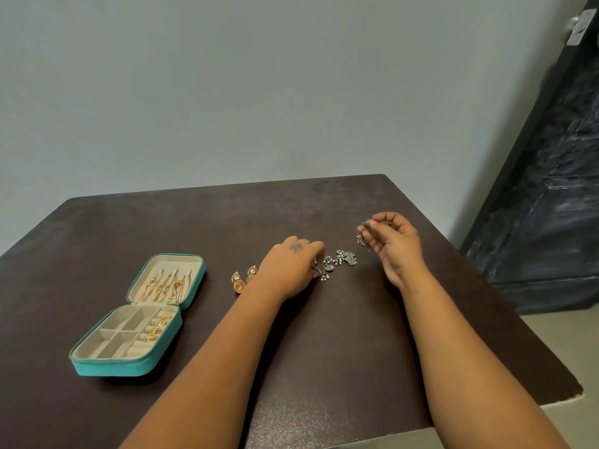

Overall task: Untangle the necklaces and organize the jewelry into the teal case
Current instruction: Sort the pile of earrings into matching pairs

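The teal case (111, 367) lies open at the left of the dark table (324, 351). Gold necklaces (168, 285) hang inside its lid, and gold rings (158, 324) sit in the roll slots of its base. A silver necklace with small white beads (340, 262) lies on the table between my hands. My left hand (291, 270) pinches one end of it at the table surface. My right hand (393, 244) holds the other end (362, 234) lifted a little above the table. Two gold earrings (243, 280) lie just left of my left wrist.
A pale wall stands behind the table's far edge. A dark door (551, 189) with a metal handle (580, 25) is at the right. The table's right front corner (573, 392) is chipped, with pale floor beyond it.
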